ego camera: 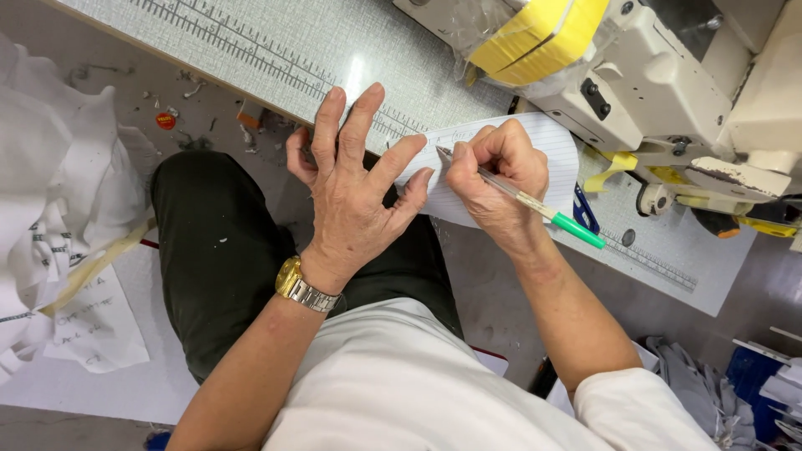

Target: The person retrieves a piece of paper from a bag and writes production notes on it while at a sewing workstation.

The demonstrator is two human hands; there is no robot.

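While the right hand (493,179) pinched a slim green-capped pen (522,199), tip down on the white lined paper sheet (555,150), the left hand (355,196) lay spread, holding nothing, one fingertip pinning the sheet at the edge of the grey ruled worktable (276,50). Steady writing probably needed that pinning kept firm. A cream sewing machine (652,92) crowded the sheet's far side; white fabric (50,167) lay well apart.

Lined paper sheet (535,146): matt white, thin. Pen (522,199) on it: clear glossy plastic barrel, green plastic cap. Table top (334,50) under the sheet: smooth laminate, fine grey weave print, slight sheen. Sewing machine (668,92) beyond the sheet: cream enamelled metal, satin gloss. Wristwatch (302,288) near the sheet: polished gold-tone metal band.
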